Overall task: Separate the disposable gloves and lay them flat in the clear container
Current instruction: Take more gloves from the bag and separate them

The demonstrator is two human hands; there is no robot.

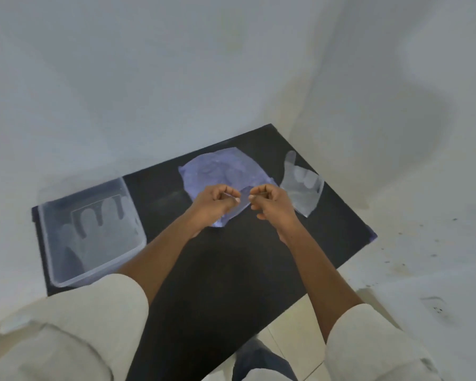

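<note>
A bluish translucent bundle of disposable gloves [220,171] lies on the black table [231,270] at the back middle. Both hands hover over its front edge. My left hand [217,203] and my right hand [270,204] each pinch a thin clear glove film [243,198] stretched between them. A single clear glove [302,185] lies flat on the table to the right of the bundle. The clear container [50,243] stands at the table's left end, with a glove [99,229] lying flat inside, fingers pointing away from me.
White walls close in behind and to the right of the table. The pale floor [423,270] on the right carries dark specks. My legs show below the table's front edge.
</note>
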